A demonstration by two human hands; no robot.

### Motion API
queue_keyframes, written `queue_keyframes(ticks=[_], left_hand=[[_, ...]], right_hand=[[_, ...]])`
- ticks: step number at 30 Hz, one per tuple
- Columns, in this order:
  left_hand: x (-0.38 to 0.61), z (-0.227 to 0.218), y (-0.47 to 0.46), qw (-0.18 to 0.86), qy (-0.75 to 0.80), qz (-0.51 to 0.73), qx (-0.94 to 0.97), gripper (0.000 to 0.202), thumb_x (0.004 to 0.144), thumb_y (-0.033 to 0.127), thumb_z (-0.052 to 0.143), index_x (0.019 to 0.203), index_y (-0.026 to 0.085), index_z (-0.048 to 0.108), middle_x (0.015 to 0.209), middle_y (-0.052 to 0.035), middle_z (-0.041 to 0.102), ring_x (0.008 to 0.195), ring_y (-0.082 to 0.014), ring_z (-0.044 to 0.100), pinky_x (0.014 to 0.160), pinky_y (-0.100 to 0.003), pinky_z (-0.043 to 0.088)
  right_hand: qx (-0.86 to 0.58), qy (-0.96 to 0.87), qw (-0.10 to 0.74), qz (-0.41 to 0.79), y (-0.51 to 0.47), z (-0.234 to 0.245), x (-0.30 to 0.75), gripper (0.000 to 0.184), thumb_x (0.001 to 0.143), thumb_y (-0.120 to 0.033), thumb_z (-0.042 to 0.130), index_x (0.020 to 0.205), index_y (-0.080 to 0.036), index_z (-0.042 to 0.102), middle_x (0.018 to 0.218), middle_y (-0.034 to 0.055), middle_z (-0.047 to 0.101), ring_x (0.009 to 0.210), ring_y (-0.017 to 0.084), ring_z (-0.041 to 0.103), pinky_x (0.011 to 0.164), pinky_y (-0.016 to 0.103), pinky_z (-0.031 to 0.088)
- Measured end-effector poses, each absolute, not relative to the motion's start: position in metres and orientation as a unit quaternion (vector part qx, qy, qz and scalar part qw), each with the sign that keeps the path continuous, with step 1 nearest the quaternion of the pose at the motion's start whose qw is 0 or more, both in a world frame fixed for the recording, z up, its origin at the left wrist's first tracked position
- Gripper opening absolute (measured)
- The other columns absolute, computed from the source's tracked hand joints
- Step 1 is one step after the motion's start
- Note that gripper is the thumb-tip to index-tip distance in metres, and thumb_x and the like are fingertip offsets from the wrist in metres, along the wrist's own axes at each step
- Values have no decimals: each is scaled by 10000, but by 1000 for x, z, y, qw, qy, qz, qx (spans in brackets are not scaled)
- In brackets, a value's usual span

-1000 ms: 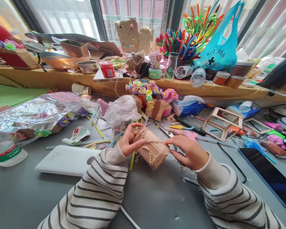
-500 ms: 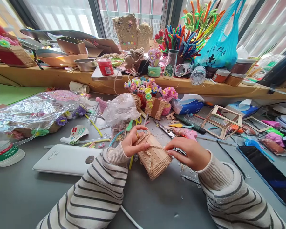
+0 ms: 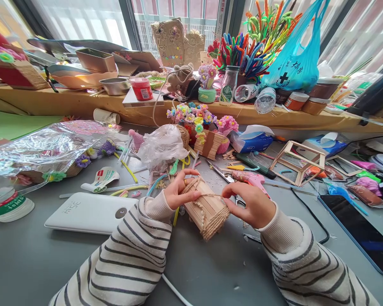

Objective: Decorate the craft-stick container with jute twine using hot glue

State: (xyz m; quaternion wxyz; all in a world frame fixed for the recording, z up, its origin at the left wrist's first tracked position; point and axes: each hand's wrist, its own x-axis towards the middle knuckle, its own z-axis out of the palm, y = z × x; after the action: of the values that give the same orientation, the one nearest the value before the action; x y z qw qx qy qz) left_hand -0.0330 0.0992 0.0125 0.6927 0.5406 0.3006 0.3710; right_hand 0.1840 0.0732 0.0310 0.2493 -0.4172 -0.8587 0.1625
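A small box of flat wooden sticks [image 3: 207, 209], its near end wound with jute twine, tilts above the grey table in front of me. My left hand [image 3: 182, 190] grips its far left side, thumb on top and fingers around the edge. A strand of twine [image 3: 210, 195] crosses the top face, and another loose piece lies lengthwise on it. At the box's right edge my right hand [image 3: 249, 204] pinches, thumb and forefinger closed at the strand's end. Just behind are scissors [image 3: 221, 173] and a pink glue gun [image 3: 250, 178], partly hidden by my right hand.
A white power bank [image 3: 86, 214] lies left of my forearm, a dark phone [image 3: 357, 229] on the right. Farther back stand a wooden stick frame [image 3: 298, 163], a blue tissue pack [image 3: 252, 139] and a crumpled plastic bag [image 3: 162, 146]. A crowded ledge [image 3: 83, 100] runs along the window.
My right hand has shifted slightly left, its fingers still pinched at the box's right edge. The left hand and the box have hardly moved.
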Motion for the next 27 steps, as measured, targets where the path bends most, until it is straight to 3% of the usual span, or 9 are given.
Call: queue_keyframes(ticks=[15,27], left_hand=[[-28,17,92,675,338,378,536,512,655,265,656,1052,181,344,693,15,598,593,-121,578,544,-223,436],[-30,14,95,666,345,355,558,558,661,324,647,1086,181,315,701,3,597,602,-116,571,548,-214,431]], right_hand=[[-410,-858,256,176,74,28,183,83,762,-209,469,783,-171,540,730,26,617,678,128,556,633,262,459],[-410,-858,253,177,74,27,182,90,761,-200,463,789,-165,541,738,27,615,677,127,550,637,271,463]])
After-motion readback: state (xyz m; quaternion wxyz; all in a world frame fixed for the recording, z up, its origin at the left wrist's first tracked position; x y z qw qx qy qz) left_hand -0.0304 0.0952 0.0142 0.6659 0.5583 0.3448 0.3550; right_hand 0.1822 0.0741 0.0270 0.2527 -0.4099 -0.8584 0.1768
